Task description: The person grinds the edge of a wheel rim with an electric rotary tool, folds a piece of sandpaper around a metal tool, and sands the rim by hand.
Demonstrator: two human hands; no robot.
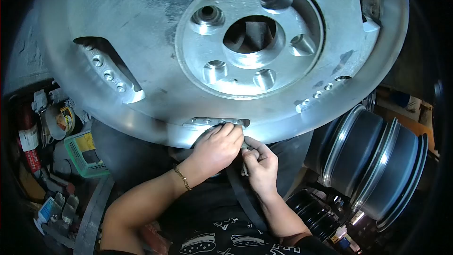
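A large bare-metal wheel (151,23) fills the upper view, with a hub recess (236,76) holding lug holes around a square-looking opening. Along its rim are slots with rows of small holes. At the lowest slot (200,121), my left hand (218,144) is closed, its fingertips pressed at the slot's right part. Whatever lies under those fingers is hidden. Just below and to the right, my right hand (261,165) is closed in a pinch near the rim's edge. A small greyish piece shows at its fingers, too little to name. A dark strap (243,200) runs down below the hands.
Several polished and dark wheel rims (361,156) are stacked at the right. On the left are a green plastic basket (85,160), a red cylinder (29,144), a round container (66,120) and assorted items. A metal bar (96,208) stands by my left arm.
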